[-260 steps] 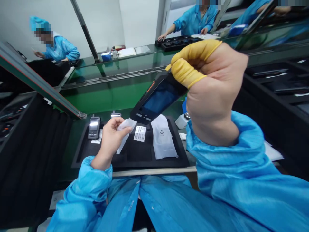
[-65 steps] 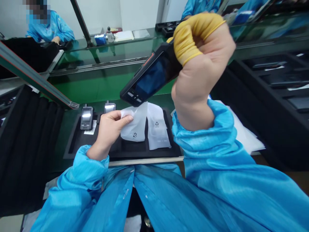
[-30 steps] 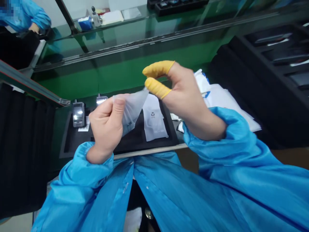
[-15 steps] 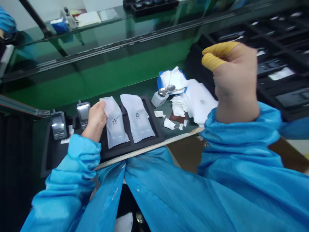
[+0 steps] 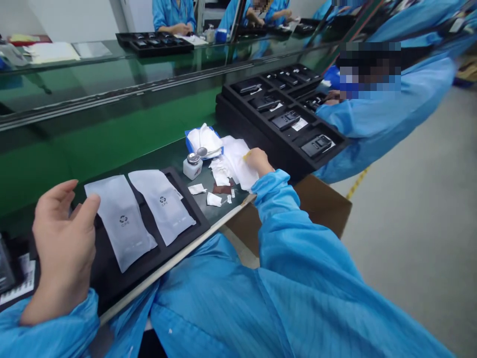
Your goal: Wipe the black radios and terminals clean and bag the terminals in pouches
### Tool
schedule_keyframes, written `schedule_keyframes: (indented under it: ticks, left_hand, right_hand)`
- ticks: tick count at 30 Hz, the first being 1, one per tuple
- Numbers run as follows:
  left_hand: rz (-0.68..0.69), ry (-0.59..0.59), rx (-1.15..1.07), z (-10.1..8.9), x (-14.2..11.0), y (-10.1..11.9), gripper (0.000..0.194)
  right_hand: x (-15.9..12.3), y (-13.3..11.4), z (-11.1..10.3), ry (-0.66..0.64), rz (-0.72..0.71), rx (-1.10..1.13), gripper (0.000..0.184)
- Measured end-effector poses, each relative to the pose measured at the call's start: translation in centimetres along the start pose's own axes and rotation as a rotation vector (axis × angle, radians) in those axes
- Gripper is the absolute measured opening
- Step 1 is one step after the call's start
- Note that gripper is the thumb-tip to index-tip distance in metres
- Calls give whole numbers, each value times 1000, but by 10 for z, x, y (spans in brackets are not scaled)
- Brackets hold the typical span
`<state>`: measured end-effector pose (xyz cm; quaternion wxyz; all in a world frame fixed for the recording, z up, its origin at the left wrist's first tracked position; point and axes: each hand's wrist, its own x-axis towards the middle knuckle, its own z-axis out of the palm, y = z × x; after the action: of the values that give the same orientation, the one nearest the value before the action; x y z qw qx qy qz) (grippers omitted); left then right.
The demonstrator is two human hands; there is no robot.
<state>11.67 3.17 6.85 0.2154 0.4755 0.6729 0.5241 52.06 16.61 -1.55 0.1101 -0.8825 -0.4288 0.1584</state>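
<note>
on the worktop, white plastic bags lie under the right hand — grip unclear — while the left hand gapes empty.

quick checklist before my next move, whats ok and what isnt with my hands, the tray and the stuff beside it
1. Left hand free: ok, open beside the left bag, apparently holding nothing.
2. Right hand grip: cannot tell; it is at the white sheeting, but its fingertips are too small to read.
3. Both bags in the black tray: ok, left bag and right bag lie side by side.
4. Bag contents: cannot tell, only faint shapes show through.
5. White bottle upright: ok, beyond the tray's right edge.
6. Bench beside the tray tidy: not ok, white scraps lie there.
</note>
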Motion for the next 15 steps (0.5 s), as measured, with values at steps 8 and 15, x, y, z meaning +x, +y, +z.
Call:
schedule_keyframes:
  ticks: [8, 15]
  left_hand:
    - [7, -21, -109, -4, -10, 5, 31]
    - [568, -131, 148, 4, -2, -21, 35]
  right_hand:
    - [-25, -10, -36, 17, -91, 473, 14]
    - [-101, -86, -68, -533, -513, 1104, 21]
